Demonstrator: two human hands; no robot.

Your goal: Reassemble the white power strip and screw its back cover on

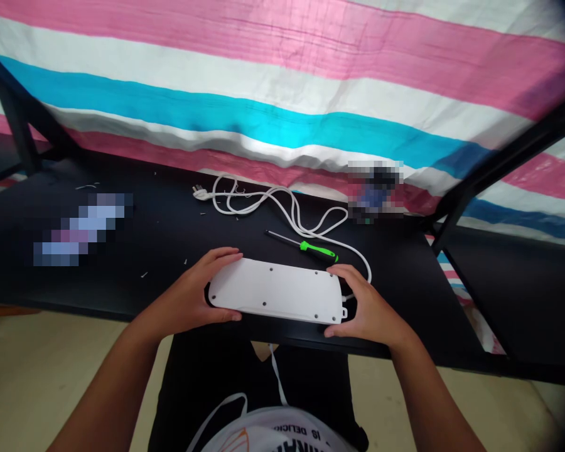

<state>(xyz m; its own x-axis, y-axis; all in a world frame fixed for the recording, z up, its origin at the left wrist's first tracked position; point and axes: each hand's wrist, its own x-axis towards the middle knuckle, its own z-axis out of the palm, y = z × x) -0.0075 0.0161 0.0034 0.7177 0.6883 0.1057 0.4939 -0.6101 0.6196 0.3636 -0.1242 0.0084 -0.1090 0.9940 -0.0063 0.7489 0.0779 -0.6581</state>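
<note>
Light is glowing through the striped sheet (282, 78), brightening most around its middle, while creases are casting soft shadows. The black bench (160, 245) is absorbing much of that light and looking dim, its small pieces showing as pale specks. The white casing (287, 290) is standing out crisply under even, muted light, and both hands (191, 298) are appearing fairly sharp, with gentle shading. Coarse pixel blocks (82, 229) are masking patches at left and right. Darkness is shading the upper-right and lower-right corners, where detail is blurring.
</note>
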